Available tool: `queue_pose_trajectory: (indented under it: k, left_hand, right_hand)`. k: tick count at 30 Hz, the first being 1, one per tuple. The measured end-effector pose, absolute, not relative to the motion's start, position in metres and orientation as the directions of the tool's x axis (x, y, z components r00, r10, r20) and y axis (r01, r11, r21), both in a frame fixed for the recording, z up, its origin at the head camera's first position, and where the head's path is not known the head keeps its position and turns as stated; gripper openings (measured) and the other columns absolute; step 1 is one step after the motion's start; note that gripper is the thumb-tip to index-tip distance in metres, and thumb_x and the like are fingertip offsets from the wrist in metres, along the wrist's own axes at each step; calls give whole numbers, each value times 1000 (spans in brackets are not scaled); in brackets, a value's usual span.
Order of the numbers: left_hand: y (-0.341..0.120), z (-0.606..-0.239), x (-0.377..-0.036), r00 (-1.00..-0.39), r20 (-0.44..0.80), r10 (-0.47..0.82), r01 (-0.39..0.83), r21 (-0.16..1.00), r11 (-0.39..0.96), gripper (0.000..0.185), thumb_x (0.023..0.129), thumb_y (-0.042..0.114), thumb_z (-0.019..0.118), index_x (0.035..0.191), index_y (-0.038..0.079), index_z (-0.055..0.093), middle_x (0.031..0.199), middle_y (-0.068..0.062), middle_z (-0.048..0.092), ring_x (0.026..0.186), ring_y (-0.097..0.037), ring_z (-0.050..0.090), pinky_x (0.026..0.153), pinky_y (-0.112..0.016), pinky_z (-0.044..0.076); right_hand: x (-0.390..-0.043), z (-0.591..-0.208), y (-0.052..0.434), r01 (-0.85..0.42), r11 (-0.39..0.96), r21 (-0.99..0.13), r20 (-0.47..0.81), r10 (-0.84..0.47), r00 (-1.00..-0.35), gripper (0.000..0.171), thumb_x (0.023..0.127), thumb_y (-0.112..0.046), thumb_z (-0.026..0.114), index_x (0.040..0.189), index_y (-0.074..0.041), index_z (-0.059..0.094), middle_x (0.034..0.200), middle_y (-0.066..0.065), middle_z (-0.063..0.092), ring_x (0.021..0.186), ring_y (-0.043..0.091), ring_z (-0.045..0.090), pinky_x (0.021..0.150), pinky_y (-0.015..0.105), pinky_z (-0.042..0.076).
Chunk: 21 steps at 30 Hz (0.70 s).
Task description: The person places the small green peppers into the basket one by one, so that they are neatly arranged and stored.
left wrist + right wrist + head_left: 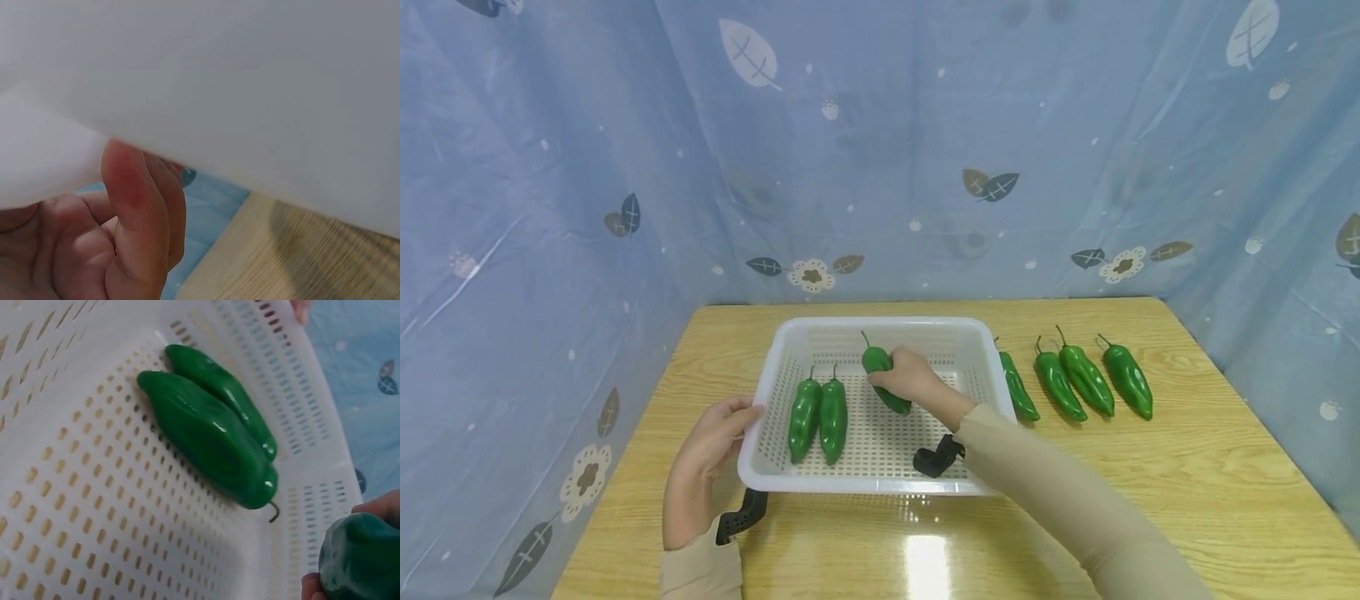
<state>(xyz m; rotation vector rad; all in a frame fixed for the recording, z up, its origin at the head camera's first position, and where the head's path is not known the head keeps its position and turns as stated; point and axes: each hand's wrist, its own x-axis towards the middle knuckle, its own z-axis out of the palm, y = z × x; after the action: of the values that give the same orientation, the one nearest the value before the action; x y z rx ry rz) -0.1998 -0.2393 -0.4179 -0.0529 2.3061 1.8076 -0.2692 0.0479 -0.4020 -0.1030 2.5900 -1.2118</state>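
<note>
Green pepper [892, 402] in grip of right hand [916, 377] from above, left hand [715, 430] around basket rim [865, 484]

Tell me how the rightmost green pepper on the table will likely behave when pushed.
The rightmost green pepper would probably roll sideways, given its long, rounded body. Its glossy highlights suggest a somewhat slippery skin. Its full, unsagging outline hints that it is fairly stiff.

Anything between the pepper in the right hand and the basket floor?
Nothing visible. The right hand holds the long green pepper inside the white basket, bare floor around it; two other peppers lie left of it, apart. Its underside is hidden.
</note>
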Motion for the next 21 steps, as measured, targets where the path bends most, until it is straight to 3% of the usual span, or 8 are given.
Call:
queue_pose_trajectory:
  k: [21]
  left_hand:
    - [-238,-417,-201,-974,-210,81,-185,952,242,40,99,20,49,125,-11,48,118,-27,59,99,-27,66,82,-40,56]
  right_hand:
    - [-270,-422,25,89,693,-715,-333,-225,-916,27,83,-27,69,83,-2,59,77,10,62,66,19,61,58,28,53]
